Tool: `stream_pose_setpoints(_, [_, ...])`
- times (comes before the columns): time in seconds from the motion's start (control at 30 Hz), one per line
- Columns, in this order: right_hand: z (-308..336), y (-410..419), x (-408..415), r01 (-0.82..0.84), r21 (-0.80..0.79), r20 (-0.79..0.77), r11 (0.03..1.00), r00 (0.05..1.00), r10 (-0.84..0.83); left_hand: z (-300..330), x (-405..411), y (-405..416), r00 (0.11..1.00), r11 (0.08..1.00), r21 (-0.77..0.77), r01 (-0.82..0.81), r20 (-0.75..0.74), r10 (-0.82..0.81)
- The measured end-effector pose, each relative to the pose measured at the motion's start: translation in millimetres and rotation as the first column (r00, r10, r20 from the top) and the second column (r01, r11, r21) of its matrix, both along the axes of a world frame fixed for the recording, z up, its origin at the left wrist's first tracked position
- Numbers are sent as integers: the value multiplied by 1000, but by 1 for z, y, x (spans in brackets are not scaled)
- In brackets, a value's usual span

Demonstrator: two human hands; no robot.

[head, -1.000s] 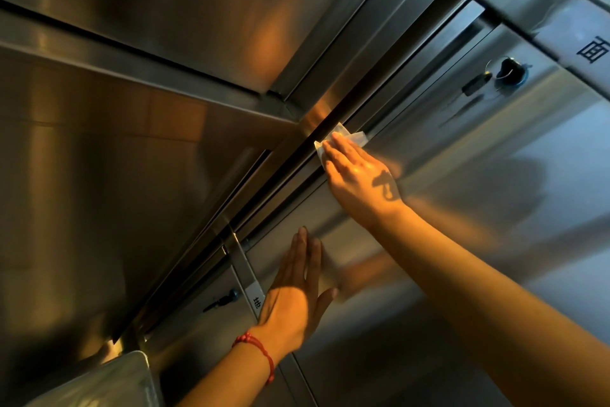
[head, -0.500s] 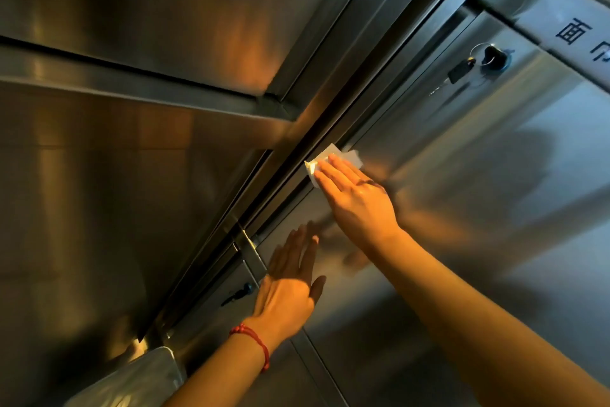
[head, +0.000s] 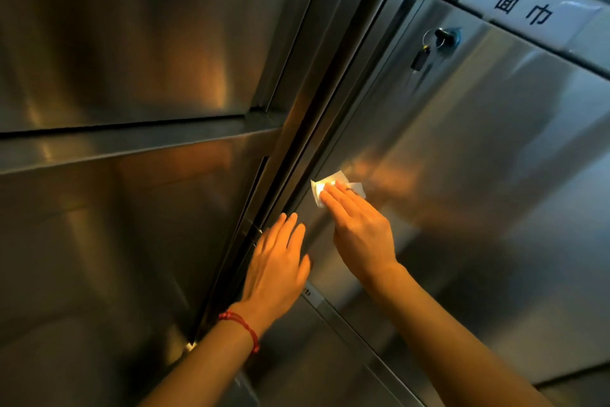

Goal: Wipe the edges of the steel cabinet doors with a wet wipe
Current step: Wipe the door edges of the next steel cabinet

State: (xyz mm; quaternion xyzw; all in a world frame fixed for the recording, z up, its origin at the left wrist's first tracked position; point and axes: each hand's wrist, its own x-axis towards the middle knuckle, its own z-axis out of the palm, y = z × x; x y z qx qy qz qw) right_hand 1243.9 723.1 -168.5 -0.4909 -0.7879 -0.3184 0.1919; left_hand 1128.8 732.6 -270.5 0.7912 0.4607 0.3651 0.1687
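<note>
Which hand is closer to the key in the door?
The right hand, pressing the wet wipe below the key. The left hand rests flat lower down, farther away.

Right hand w/ wet wipe slid down along edge of steel cabinet door, from well above left hand to just beside it. Left hand, flat on door, now nearer the dark gap betw. doors. View tilted: key in lock further from wipe, label w/ two characters fully in sight.
</note>
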Motion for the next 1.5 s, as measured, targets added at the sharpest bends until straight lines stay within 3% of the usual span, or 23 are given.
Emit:
stream_pose_setpoints(0.1, [-5,-12,-4,54,14,-64,998,997,-53,10,-15,-4,999,999,41,20,29,-21])
stream_pose_setpoints(0.3, [-12,-34,-12,191,44,-226,981,958,-177,25,-43,-8,995,988,128,82,-69,-74])
stream_pose_setpoints(0.47, [-32,-56,-23,275,-14,-309,961,913,-266,24,-56,-18,969,968,166,188,-191,-155])
stream_pose_setpoints(0.67, [-74,-74,-37,288,-104,-405,952,862,-305,5,-63,-18,959,948,223,229,-217,-181])
stream_pose_setpoints(0.83, [-115,-78,-39,267,-142,-444,953,844,-303,-20,-62,-14,954,955,183,234,-232,-189])
stream_pose_setpoints(1.5, [-285,-110,-61,182,-542,-421,821,786,-452,-173,-81,-44,928,980,-127,153,-322,-187])
